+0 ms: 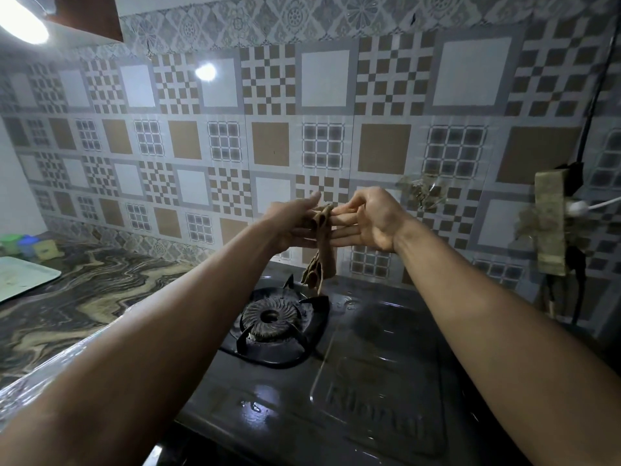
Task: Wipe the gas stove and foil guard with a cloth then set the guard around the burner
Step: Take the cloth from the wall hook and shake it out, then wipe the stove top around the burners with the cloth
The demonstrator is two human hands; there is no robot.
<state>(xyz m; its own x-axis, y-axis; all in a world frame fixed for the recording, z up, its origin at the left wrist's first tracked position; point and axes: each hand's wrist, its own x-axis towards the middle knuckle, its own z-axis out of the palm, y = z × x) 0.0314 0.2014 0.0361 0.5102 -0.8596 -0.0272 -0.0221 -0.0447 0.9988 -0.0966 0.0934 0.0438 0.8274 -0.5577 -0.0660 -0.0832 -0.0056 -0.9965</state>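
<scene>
A dark gas stove (369,381) fills the lower middle, its top wet and shiny. Its round burner (270,317) sits inside black pan supports at the stove's left. Both my hands are raised above the burner, in front of the tiled wall. Between them hangs a brown cloth (321,264), bunched and drooping toward the burner. My left hand (290,223) holds the cloth's upper part. My right hand (366,220) has its palm turned up and its fingers stretched out under the top of the cloth. I see no foil guard.
A marbled counter (67,304) runs to the left, with a pale tray (23,277) and small coloured containers (30,245) at its far end. On the right wall hang a brown strap-like object (551,227) and a dark cord (584,122).
</scene>
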